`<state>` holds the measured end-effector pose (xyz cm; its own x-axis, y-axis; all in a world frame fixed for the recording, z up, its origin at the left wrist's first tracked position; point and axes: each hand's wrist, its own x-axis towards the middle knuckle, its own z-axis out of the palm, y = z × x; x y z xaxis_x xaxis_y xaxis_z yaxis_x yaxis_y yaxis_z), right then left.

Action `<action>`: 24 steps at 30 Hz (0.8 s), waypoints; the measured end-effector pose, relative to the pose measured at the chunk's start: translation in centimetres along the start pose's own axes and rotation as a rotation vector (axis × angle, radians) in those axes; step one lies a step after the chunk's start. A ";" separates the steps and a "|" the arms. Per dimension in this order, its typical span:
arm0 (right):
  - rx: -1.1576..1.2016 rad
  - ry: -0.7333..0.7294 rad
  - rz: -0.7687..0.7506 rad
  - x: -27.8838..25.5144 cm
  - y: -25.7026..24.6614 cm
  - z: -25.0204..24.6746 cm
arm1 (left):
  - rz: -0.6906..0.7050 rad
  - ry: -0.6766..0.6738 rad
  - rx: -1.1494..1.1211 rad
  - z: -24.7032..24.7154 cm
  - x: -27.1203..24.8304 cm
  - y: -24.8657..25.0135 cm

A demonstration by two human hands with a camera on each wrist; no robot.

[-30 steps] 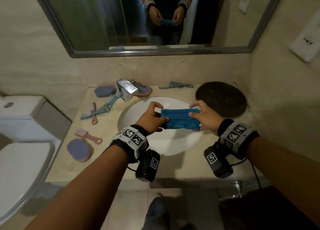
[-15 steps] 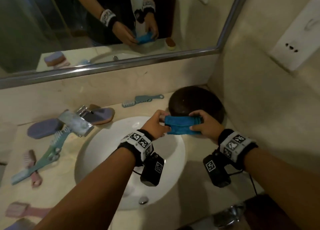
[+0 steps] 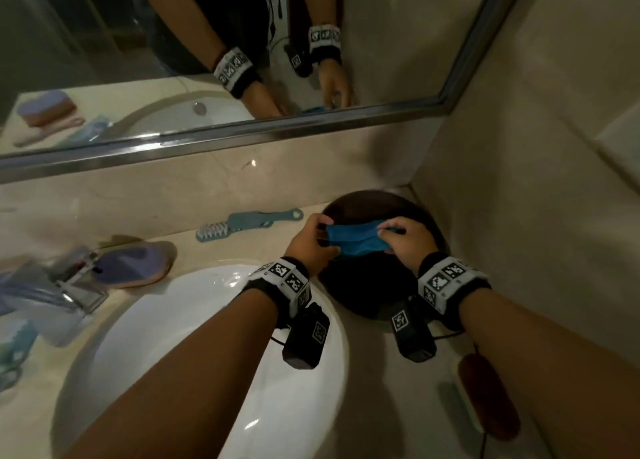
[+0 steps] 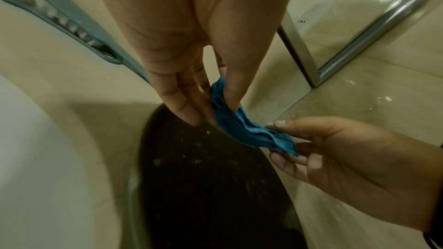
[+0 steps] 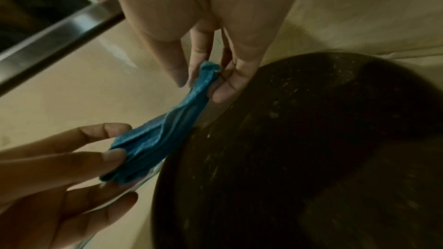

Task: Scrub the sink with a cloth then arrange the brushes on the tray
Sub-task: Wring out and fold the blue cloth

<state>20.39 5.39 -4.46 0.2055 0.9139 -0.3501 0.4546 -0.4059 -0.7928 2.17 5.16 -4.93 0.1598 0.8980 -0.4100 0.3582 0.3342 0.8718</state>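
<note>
A folded blue cloth (image 3: 356,242) (image 4: 249,130) (image 5: 165,133) hangs stretched between both hands above the dark round tray (image 3: 374,285) (image 4: 210,186) (image 5: 311,149) in the counter's back right corner. My left hand (image 3: 311,242) (image 4: 215,99) pinches its left end with thumb and fingers. My right hand (image 3: 403,239) (image 5: 203,77) pinches the right end. The white sink (image 3: 214,354) lies lower left. A grey-blue long-handled brush (image 3: 247,225) (image 4: 79,31) lies on the counter behind the sink. A purple oval brush (image 3: 133,268) sits beside the faucet (image 3: 74,285).
A mirror (image 3: 207,60) runs above the backsplash, and a wall closes the right side by the tray. More brushes (image 3: 14,351) lie blurred at the far left of the counter. A reddish-brown oblong object (image 3: 488,396) lies at the counter's front right.
Both hands carried the cloth from over the sink to the right and back, and it now hangs above the tray. The head view has swung right and closer.
</note>
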 end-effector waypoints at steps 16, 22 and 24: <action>-0.050 -0.035 0.026 9.4 1.5 1.2 | 0.034 -0.017 0.146 0.8 8.7 -0.7; -0.088 -0.102 0.049 8.6 1.3 0.7 | 0.023 -0.052 0.178 1.0 7.3 -0.2; -0.169 -0.109 0.014 7.5 0.7 0.2 | 0.031 -0.030 0.200 0.6 6.2 0.2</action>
<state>22.08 11.96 -7.76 0.1221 0.8993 -0.4200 0.5933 -0.4054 -0.6955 3.78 10.56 -7.49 0.1998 0.8972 -0.3938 0.5278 0.2401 0.8147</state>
